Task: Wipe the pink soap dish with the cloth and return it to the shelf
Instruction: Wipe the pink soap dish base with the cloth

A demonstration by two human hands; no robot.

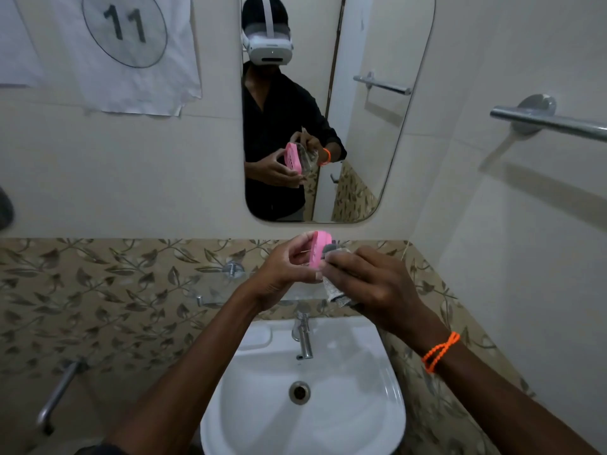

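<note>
I hold the pink soap dish on edge above the sink, in front of the glass shelf. My left hand grips the dish from the left with curled fingers. My right hand grips a grey-white cloth and presses it against the dish's right face. Part of the cloth hangs below my right hand. The mirror reflects the dish, the cloth and both hands.
A white basin with a chrome tap lies below my hands. A chrome towel bar juts from the right wall. A paper sheet marked 11 hangs at upper left. A metal pipe runs at lower left.
</note>
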